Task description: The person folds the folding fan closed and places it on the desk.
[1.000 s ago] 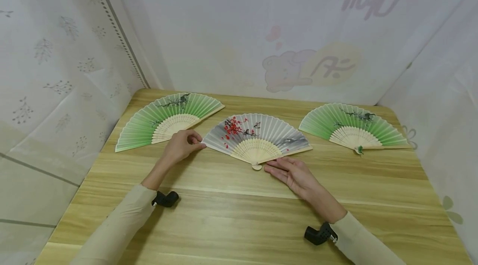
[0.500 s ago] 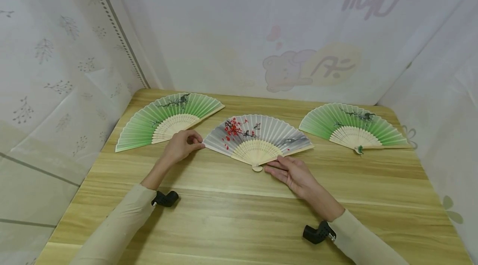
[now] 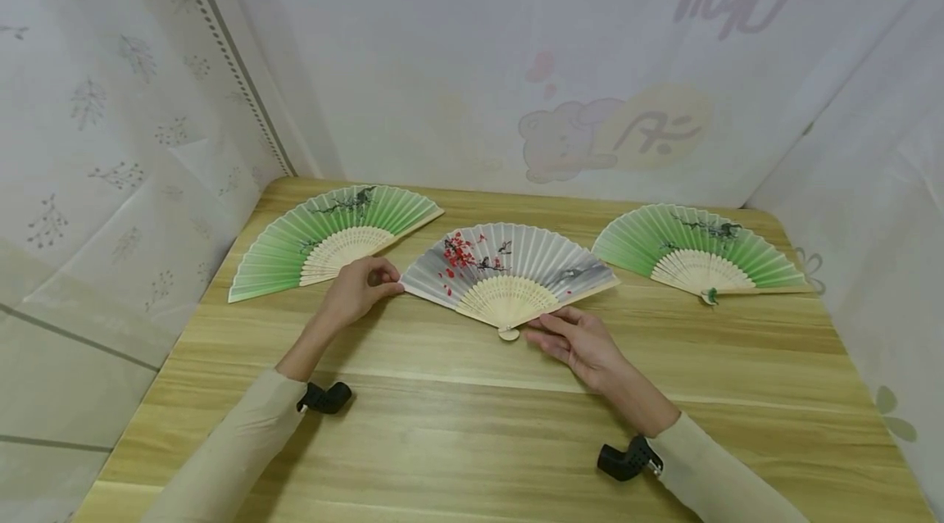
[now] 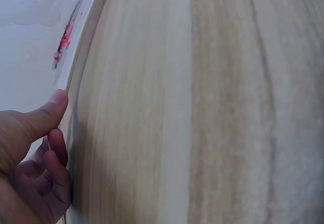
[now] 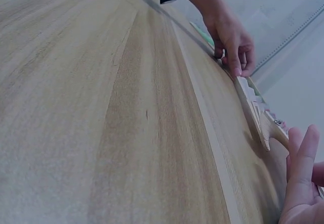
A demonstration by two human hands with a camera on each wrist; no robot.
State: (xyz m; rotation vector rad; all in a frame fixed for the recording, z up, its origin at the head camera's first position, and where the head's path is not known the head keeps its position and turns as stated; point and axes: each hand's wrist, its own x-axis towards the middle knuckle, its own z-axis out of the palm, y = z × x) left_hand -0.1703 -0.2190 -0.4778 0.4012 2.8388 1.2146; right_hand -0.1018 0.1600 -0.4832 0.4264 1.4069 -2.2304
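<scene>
A grey folding fan (image 3: 542,248) with red blossoms and small birds lies spread in the middle of the head view. Its left corner is pinched by my left hand (image 3: 359,292), and the left wrist view shows the thumb (image 4: 54,105) over the fan's edge. My right hand (image 3: 583,345) grips the lower right guard stick near the pivot, thumb on top and the other fingers beneath. From the right wrist view, the fan's rounded handle end (image 5: 266,140) sits slightly above the tabletop, between both hands.
Two open green folding fans lie farther back: the left green fan (image 3: 276,261) just behind my left hand, the right green fan (image 3: 627,236) with a green tassel (image 3: 710,296). Patterned curtains (image 3: 413,56) stand at the back and sides of the wooden table (image 3: 442,441).
My right thumb has come over the guard stick, where the fingers first lay along its lower edge. The grey fan has shifted very slightly. My left hand keeps its pinch on the corner.
</scene>
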